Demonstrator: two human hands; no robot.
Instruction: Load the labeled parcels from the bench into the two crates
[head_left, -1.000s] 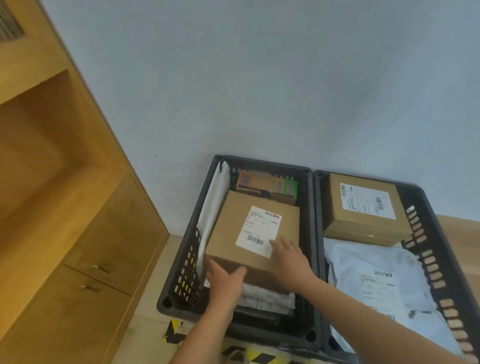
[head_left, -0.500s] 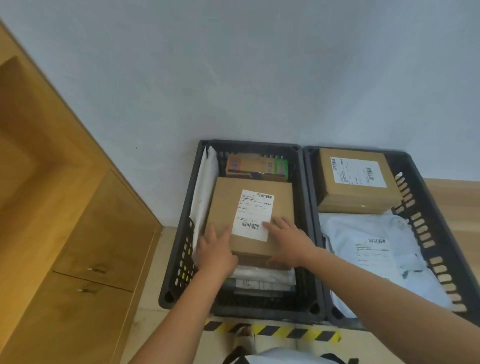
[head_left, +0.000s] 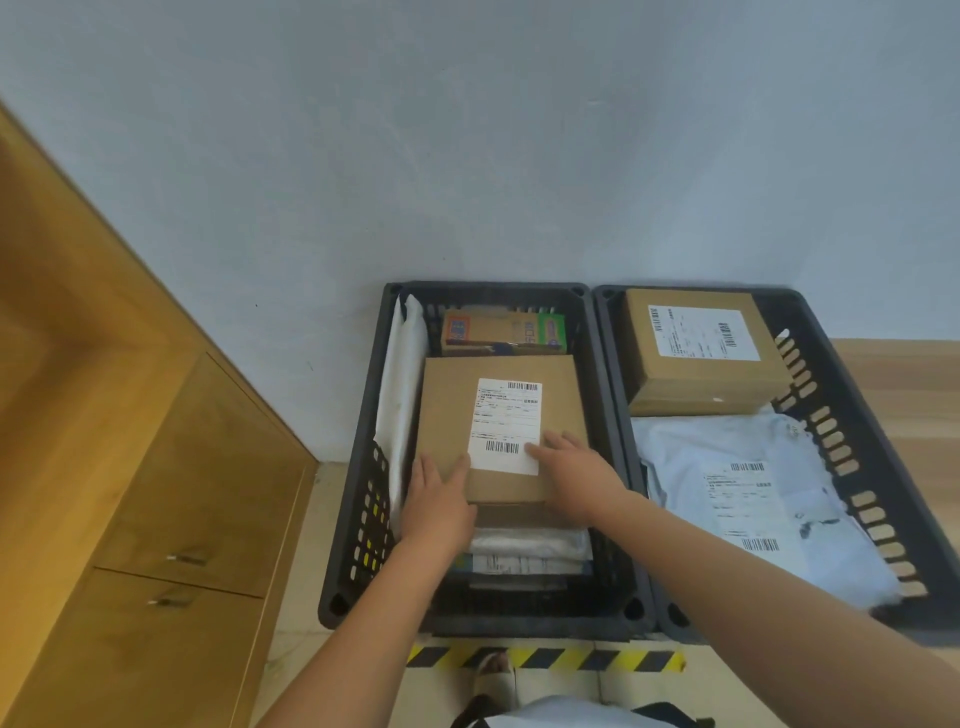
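Labeled cardboard box lies flat, label up, in left crate, on a stack of flat mailers. White padded envelope stands on edge beside it.

Left hand on the near-left corner, right hand on the near-right top. Both are flat with fingers straight, pressing and clasping nothing.

Judgement: box is stiff and square-edged, likely light, with a dry, grippy surface. Soft stack below may let it rock. Best held by palms on opposite side walls.

Right crate holds another labeled box and a poly mailer, probably limp and slick.
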